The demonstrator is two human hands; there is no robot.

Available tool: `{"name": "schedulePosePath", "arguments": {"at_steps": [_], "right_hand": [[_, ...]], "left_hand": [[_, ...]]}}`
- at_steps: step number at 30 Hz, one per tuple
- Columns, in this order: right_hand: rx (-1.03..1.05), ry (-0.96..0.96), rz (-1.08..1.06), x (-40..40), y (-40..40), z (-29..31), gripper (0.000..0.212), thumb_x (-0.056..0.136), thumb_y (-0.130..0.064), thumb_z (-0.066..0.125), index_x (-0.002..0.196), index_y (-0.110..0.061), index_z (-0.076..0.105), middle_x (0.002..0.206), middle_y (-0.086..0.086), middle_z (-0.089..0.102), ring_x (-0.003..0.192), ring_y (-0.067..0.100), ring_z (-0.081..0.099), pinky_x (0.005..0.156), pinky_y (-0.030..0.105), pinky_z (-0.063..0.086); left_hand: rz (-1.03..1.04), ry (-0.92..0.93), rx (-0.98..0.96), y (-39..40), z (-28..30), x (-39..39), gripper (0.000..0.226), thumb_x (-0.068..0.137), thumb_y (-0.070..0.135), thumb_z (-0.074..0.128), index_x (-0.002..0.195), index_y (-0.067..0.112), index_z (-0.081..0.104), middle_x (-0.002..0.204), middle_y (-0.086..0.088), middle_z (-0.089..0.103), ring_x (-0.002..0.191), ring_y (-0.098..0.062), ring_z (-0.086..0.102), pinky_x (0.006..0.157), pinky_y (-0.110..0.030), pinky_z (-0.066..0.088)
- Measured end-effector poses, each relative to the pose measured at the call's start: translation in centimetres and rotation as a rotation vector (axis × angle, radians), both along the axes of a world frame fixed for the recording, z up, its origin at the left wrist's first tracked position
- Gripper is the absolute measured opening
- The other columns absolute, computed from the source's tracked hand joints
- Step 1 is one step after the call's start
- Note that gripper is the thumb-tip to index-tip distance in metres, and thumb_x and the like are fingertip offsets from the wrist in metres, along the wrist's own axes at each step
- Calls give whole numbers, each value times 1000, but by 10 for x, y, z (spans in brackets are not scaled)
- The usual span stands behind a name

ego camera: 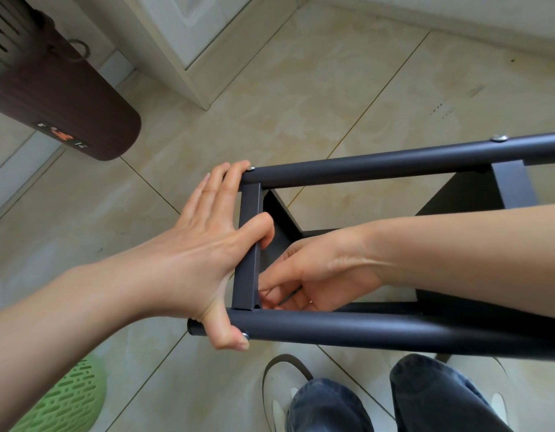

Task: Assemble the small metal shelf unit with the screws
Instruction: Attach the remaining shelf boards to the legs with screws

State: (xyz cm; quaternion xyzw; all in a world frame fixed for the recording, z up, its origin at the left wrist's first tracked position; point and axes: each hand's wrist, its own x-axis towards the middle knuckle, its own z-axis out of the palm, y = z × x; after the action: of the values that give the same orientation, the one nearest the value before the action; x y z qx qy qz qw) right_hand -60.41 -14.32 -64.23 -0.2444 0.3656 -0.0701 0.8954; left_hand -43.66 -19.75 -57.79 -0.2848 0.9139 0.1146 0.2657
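Beige glossy floor tiles [301, 98] across the whole view, thin dark grout lines running diagonally. Dark grey metal shelf unit [394, 330] lying on its side from centre out toward 3 o'clock, above the floor: two round tubes [394, 162] joined at the near end by a flat crossbar [248, 244], darker panels inside. Brown ribbed bag [61, 98] at 10 o'clock; green perforated basket [64, 397] at 7 o'clock; jeans legs [432, 397] and pale shoes at 5 o'clock. Left hand [201, 254] spread against the crossbar's outer side, fingers straight up to the upper tube's end, thumb hooked over the crossbar, little finger curled round the lower tube beside a screw [245, 335]. Right hand [304, 275] inside the frame, fingertips pinched at the crossbar's lower corner; what they hold too hidden to tell. Further silver screws on the upper tube at its end [251, 168] and at 2 o'clock [499, 138].
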Motion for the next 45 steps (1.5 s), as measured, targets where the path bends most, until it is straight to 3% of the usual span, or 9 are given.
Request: {"name": "schedulePosePath", "arguments": {"at_steps": [6, 11, 14, 18, 29, 34, 40, 45], "right_hand": [[-14, 1, -30, -3, -1, -1, 12, 97, -9, 56, 87, -7, 62, 75, 6, 62, 68, 12, 58, 76, 25, 50], [-3, 35, -8, 2, 0, -4, 17, 98, -17, 56, 83, -11, 61, 69, 0, 62, 61, 8, 60, 64, 19, 53], [1, 21, 11, -2, -1, -3, 17, 98, -21, 57, 84, -12, 62, 75, 1, 64, 65, 9, 61, 65, 19, 54], [-8, 3, -33, -4, -1, -1, 12, 96, -8, 57, 85, -8, 62, 73, 4, 63, 65, 11, 59, 66, 19, 54], [10, 25, -39, -3, -2, -1, 16, 96, -9, 59, 81, -7, 64, 69, 3, 63, 65, 11, 57, 70, 20, 52], [-14, 25, -58, 0, -3, -2, 17, 94, -6, 60, 78, -5, 64, 67, 3, 63, 63, 10, 57, 66, 19, 52], [31, 61, -69, 5, -4, -3, 20, 96, -7, 55, 79, -4, 64, 64, 4, 64, 64, 11, 57, 66, 18, 51], [3, 74, -72, 1, -2, -3, 18, 96, -10, 58, 80, -6, 66, 67, 4, 67, 65, 11, 62, 72, 21, 53]], "left_hand": [[6, 2, 0, -1, 0, -2, 102, 23, 84, 53, 107, 36, 21, 152, -13, -34, 142, -34, -40, 116, -42, -14], [16, 28, 24, 0, 1, -1, 101, 22, 83, 54, 105, 37, 21, 152, -8, -37, 141, -31, -41, 109, -30, -22], [10, 31, 11, -1, 0, -2, 101, 22, 83, 54, 105, 36, 21, 152, -11, -35, 141, -31, -40, 110, -32, -21], [0, 0, -6, -1, 0, -3, 104, 22, 85, 52, 106, 34, 21, 152, -16, -34, 142, -36, -39, 119, -44, -15], [-2, 21, 1, -2, -1, -2, 103, 21, 85, 52, 105, 34, 22, 152, -14, -33, 142, -34, -39, 111, -33, -23], [-6, -9, -8, -1, 0, -3, 99, 21, 85, 53, 100, 37, 15, 153, -19, -29, 143, -38, -35, 120, -46, -11], [1, 6, -1, -2, 0, -4, 105, 23, 85, 53, 110, 34, 23, 154, -19, -30, 143, -38, -35, 115, -37, -18], [7, 7, 5, -1, 2, -2, 107, 25, 84, 54, 116, 37, 26, 155, -16, -30, 144, -36, -35, 116, -38, -14]]}}
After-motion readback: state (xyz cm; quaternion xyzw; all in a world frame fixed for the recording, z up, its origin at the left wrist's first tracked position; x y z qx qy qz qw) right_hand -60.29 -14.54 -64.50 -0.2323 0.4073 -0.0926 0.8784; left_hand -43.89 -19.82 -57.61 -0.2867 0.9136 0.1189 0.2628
